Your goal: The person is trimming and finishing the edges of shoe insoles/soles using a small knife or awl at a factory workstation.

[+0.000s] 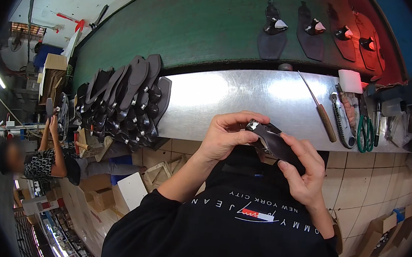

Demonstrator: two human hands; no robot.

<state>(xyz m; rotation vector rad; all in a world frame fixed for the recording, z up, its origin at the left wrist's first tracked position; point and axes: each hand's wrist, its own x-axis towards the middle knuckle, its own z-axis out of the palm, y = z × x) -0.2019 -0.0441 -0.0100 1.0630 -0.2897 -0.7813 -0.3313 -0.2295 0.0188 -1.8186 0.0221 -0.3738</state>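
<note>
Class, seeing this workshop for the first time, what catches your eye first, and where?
First, the dark sandal gripped by the left hand and right hand, near the centre. Next, the red glow at the right end of the green belt, lighting part of a row of sandals. Then the dense heap of dark sandals on the left.
</note>
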